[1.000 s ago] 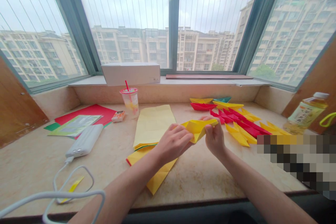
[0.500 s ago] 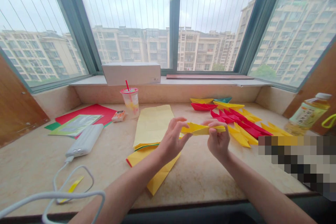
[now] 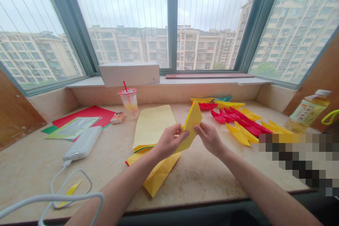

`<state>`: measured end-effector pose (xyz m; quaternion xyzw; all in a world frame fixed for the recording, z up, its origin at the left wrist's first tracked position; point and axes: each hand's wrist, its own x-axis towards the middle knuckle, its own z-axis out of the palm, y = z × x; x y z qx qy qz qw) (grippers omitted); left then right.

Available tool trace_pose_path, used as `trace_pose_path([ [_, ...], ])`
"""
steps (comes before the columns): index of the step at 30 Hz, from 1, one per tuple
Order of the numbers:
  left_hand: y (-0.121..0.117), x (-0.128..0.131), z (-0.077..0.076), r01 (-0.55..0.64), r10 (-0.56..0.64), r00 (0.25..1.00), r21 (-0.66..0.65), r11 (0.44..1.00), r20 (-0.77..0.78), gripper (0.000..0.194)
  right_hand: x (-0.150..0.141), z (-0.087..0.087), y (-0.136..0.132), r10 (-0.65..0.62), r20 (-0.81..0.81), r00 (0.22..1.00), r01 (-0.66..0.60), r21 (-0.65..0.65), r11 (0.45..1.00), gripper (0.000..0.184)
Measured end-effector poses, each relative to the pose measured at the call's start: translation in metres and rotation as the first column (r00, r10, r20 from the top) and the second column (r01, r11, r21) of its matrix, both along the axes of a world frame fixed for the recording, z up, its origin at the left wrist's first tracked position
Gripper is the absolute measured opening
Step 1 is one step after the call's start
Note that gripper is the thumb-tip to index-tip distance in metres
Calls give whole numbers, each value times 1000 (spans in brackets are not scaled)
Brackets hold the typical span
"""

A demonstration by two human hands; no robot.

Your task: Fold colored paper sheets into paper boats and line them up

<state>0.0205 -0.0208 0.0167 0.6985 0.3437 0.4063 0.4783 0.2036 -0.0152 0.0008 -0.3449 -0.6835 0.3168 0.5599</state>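
Note:
A folded piece of yellow paper is held up above the counter, tilted with one pointed end upward. My left hand grips its left edge, thumb across the front face. From the right, my right hand pinches the other edge between thumb and curled fingers. Below my left forearm lies a creased yellow sheet, and behind it rests a stack of pale yellow paper. Folded red paper boats and yellow paper boats sit to the right of my hands.
On the left are red sheets, a white power bank with a cable, and a small orange-white box. A plastic cup with straw stands behind. A drink bottle stands at right; a white box is on the sill.
The yellow paper has turned from lying lengthwise to standing tilted upright, showing a broad face. Both hands have shifted their hold, and the right hand has come closer to the left.

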Motion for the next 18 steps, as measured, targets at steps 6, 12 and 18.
trace_pose_path([
  [6,-5,8,-2,233,-222,972,-301,925,73,58,-2,-1,-4,-14,-44,999,11,-56,998,36],
  [12,-3,6,-7,243,-266,963,-280,929,-48,66,-2,-1,-6,101,-90,991,-114,-154,981,41],
  [18,-6,1,3,224,-258,958,-239,945,-122,63,-3,1,-5,73,-62,995,-81,-139,987,40],
])
